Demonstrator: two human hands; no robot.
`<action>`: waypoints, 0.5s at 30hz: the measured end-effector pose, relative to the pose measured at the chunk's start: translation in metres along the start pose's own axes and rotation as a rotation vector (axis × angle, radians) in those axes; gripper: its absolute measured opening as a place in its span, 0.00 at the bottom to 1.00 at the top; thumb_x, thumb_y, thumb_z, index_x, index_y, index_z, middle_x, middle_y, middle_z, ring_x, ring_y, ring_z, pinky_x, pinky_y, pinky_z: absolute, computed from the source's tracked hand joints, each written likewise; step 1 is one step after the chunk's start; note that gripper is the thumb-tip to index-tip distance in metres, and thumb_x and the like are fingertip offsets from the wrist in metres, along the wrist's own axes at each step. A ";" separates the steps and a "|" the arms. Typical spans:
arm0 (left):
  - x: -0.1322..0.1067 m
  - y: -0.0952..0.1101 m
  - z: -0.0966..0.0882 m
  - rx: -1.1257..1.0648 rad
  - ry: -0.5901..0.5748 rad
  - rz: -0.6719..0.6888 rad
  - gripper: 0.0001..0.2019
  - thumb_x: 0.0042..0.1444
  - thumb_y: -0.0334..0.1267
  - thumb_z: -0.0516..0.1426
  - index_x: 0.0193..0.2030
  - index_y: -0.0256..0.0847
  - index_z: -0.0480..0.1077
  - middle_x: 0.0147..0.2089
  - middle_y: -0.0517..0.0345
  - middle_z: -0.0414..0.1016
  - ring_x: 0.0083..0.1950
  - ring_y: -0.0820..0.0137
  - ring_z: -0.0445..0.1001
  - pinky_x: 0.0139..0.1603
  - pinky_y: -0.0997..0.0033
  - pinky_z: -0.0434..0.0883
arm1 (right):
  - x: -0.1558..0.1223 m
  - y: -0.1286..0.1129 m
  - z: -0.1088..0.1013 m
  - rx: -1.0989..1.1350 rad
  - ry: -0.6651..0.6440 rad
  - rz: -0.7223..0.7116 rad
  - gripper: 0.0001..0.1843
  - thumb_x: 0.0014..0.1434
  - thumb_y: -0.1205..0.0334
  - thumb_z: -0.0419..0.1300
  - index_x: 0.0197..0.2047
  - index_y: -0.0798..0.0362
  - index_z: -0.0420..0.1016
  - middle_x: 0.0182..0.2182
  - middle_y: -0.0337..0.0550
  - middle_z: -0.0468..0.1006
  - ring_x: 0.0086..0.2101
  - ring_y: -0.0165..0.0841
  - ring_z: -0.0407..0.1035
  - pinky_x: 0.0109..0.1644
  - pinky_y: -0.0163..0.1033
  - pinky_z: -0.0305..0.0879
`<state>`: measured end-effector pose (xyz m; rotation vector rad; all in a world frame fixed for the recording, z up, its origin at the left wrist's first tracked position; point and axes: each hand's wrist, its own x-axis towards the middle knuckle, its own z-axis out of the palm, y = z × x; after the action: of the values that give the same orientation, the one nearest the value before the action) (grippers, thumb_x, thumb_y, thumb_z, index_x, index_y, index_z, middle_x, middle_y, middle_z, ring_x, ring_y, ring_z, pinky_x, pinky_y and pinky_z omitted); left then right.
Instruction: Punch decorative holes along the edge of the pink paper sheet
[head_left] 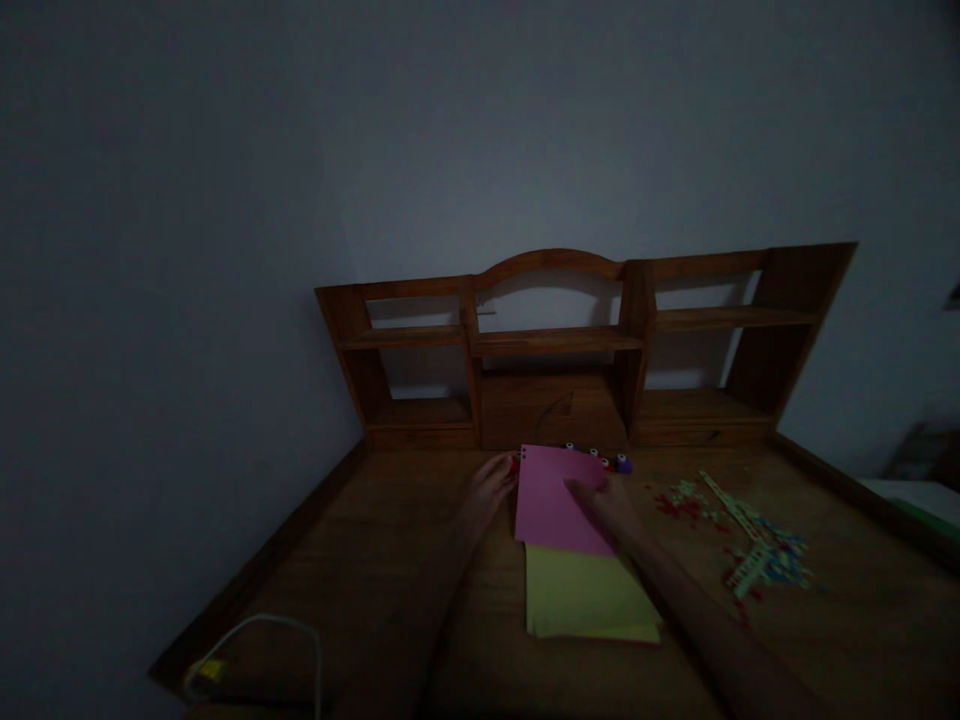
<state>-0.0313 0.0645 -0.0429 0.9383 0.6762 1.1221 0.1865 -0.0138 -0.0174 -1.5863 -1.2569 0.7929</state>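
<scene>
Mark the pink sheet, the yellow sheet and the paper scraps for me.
pink sheet (pixel 551 505), head view, its bare middle.
yellow sheet (pixel 585 595), head view, its middle.
paper scraps (pixel 780 562), head view, blue cluster on the right.

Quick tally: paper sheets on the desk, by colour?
Pink sheet: 1
Yellow sheet: 1 seen, too dim to tell if more lie under it
Total: 2
</scene>
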 end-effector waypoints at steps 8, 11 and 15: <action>0.000 0.001 0.003 0.066 -0.018 -0.034 0.25 0.46 0.47 0.63 0.49 0.34 0.72 0.57 0.43 0.70 0.53 0.69 0.73 0.60 0.66 0.68 | 0.004 0.010 0.003 0.041 -0.005 -0.052 0.27 0.50 0.45 0.60 0.43 0.62 0.75 0.35 0.52 0.78 0.31 0.34 0.72 0.28 0.33 0.63; -0.002 0.002 0.002 0.074 -0.036 -0.035 0.25 0.47 0.46 0.63 0.50 0.35 0.72 0.58 0.44 0.69 0.53 0.69 0.73 0.60 0.67 0.68 | 0.004 0.009 0.004 0.023 0.017 -0.054 0.28 0.49 0.46 0.61 0.44 0.62 0.75 0.36 0.52 0.78 0.32 0.35 0.72 0.29 0.33 0.64; -0.005 0.003 0.002 0.084 -0.067 -0.035 0.25 0.48 0.45 0.63 0.52 0.35 0.71 0.59 0.44 0.69 0.53 0.70 0.73 0.58 0.70 0.68 | 0.002 0.004 0.004 0.009 0.011 -0.040 0.24 0.50 0.47 0.61 0.39 0.61 0.76 0.34 0.51 0.78 0.31 0.33 0.71 0.28 0.32 0.63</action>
<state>-0.0320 0.0598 -0.0392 1.0271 0.6867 1.0334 0.1850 -0.0114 -0.0228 -1.5521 -1.2715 0.7620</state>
